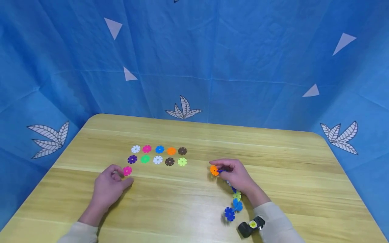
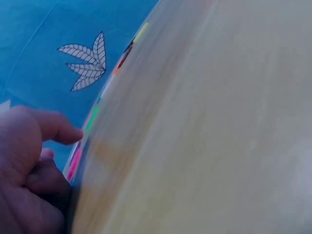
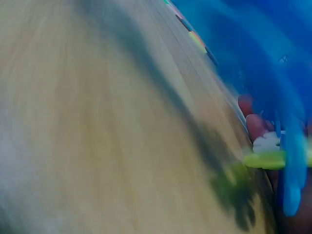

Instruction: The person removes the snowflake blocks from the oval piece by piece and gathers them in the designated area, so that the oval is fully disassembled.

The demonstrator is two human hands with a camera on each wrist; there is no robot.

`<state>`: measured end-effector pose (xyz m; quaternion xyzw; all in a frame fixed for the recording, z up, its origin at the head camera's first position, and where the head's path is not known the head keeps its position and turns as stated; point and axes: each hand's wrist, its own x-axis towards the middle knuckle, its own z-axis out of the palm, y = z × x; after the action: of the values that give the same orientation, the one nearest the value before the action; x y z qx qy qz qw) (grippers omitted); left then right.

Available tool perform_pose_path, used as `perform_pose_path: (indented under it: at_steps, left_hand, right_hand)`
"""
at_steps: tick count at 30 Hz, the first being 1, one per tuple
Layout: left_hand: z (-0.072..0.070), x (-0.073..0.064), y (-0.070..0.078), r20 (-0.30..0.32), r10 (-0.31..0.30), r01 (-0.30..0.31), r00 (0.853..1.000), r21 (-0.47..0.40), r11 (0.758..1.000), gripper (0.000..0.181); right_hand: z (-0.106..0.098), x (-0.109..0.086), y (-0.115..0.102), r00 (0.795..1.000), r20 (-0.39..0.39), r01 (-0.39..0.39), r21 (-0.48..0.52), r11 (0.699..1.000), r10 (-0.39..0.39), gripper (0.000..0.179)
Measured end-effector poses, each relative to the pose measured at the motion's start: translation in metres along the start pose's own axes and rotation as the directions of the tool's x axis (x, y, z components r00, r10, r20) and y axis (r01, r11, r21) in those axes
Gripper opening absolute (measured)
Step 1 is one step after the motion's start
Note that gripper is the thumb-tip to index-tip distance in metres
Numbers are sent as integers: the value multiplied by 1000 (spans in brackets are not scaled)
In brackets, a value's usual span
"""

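Near: black device (image 1: 244, 229) by the right sleeve (image 1: 278, 222). Disc chain (image 1: 237, 205) hangs from the right hand (image 1: 237, 175), fingers pinching it near its orange end. Left hand (image 1: 107, 187): fingers spread at a pink disc (image 1: 127, 171) on the worktop (image 1: 170, 209); contact unclear. Beyond: two rows of discs (image 1: 157, 159). Farthest: blue cloth (image 1: 243, 84).

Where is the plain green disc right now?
In the head view, the green disc lies left of centre between the purple disc and a white disc.
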<state>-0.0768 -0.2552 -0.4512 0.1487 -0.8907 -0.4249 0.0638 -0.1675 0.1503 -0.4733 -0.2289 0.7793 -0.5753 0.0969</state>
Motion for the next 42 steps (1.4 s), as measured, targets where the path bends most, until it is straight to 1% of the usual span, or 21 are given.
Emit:
perform_pose_path:
  at_steps: [3,6,8,10,14,17,21,24,28,32,36,42]
  left_hand:
    - [3,-3,2,16,41,-40,999,-18,999,32]
    - [8,-6,4,28,90,-88,996,-47,995,31]
    - [13,-8,6,37,121,-118,992,-70,991,31]
    - [17,-10,8,51,148,-143,988,-92,985,31]
    - [30,-14,15,89,192,-179,977,-140,974,32]
    - [41,-15,21,124,210,-185,970,-189,964,32]
    - [54,-16,29,169,212,-168,963,-243,955,32]
    - [63,-16,36,196,214,-162,957,-250,955,32]
    - [74,-15,45,226,234,-175,946,-253,951,33]
    - [86,-15,53,256,251,-176,933,-282,943,35]
    - [97,-13,62,282,275,-186,919,-304,934,38]
    - [114,-13,75,310,330,-227,892,-324,918,39]
  right_hand:
    - [0,0,-1,1000,-13,-18,41,999,19,33]
    - [1,1,-2,999,-25,-39,106,994,42,21]
    - [1,1,-2,999,-28,-38,119,992,41,15]
    - [0,1,-2,999,-24,-24,100,995,26,11]
    - [-1,0,0,999,-35,17,16,1000,-16,8]
    - [-1,0,1,999,-39,20,-8,1000,-20,9]
    - [-1,-1,1,999,-32,20,-5,1000,-21,9]
    - [-1,-1,0,999,-35,29,-8,1000,-29,8]
    - [-2,-1,-2,999,-35,37,-13,999,-37,8]
    - [-2,-1,-1,999,-25,45,-4,999,-46,7]
    - [-2,-2,0,998,-16,55,11,998,-55,8]
    - [-1,-2,0,999,-15,47,10,999,-47,10]
